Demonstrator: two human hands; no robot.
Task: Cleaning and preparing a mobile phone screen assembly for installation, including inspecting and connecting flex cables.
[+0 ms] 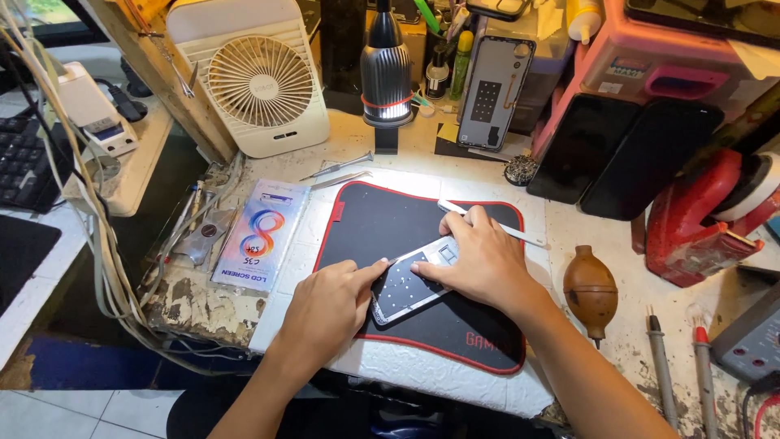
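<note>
The left hand (329, 309) presses its thumb and curled fingers against the near left corner of an opened phone body (410, 284), seemingly pinching a small pick or blade that cannot be made out; the right hand (479, 260) lies flat over the phone's far end, fingers spread and pressing it down, while a slim white tool (496, 228) pokes out from under that hand, though whether it is gripped or merely lying beneath cannot be told; the phone body rests tilted on the middle of a black mat with a red border (366, 219), its inner plate with rows of small dots facing up; judged from this, the step in hand is working along the frame's edge with the body steadied, and the next move calls for a firm hold-down from the right and a shallow, careful slide from the left so nothing inside is scratched; outward on the surface (585, 236) lie a flat screen package (262, 234), tweezers (337, 167), a brown rubber blower (590, 289) and two probes (660, 366); as for containers, a cup at the back (445, 45) holds pens and upright tools, and a pink tiered tray (650, 69) carries flat items that cannot be clearly told; a second phone back (494, 91) leans beside a lamp (385, 73) and a small fan (264, 81).
</note>
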